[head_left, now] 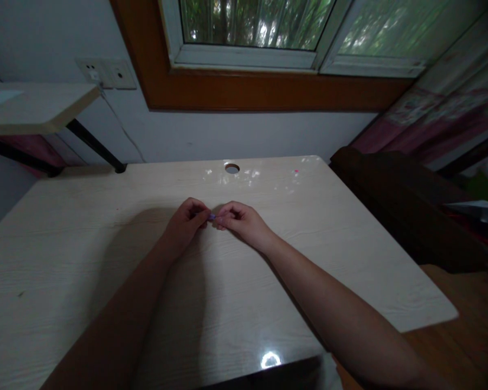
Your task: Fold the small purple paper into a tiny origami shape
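Note:
My left hand [188, 219] and my right hand [241, 219] meet fingertip to fingertip over the middle of a pale wooden desk [85, 260]. Both are curled into a pinch around a tiny purple object [212, 216] held between them. It is too small to name. My forearms reach in from the lower edge of the view.
A round cable hole [231, 168] sits near the desk's far edge, with a small pink speck [296, 171] to its right. A wall socket [106, 73] and a raised shelf [32, 105] are at the left. A dark chair or sofa [410, 206] stands at the right, under a window [268, 32].

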Action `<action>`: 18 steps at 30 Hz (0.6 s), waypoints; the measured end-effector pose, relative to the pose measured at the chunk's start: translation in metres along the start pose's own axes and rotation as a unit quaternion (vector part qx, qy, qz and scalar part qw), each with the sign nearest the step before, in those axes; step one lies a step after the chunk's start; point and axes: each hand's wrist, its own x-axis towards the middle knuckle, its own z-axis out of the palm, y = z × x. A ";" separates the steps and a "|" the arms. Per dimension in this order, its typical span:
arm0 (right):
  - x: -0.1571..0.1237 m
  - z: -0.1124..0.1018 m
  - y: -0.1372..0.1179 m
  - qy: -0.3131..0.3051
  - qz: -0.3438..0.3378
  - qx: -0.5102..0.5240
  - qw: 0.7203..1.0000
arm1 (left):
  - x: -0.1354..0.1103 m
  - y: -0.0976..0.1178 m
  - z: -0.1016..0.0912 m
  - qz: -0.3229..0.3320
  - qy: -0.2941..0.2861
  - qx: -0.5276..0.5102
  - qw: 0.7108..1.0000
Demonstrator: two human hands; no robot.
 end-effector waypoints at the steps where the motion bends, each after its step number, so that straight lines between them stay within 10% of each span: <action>1: 0.000 0.001 0.001 0.010 -0.004 -0.006 1.000 | 0.000 0.000 0.000 0.004 0.002 -0.002 1.000; 18: -0.002 0.001 0.002 0.044 -0.035 -0.038 0.998 | -0.002 0.003 0.004 0.053 -0.004 0.025 0.998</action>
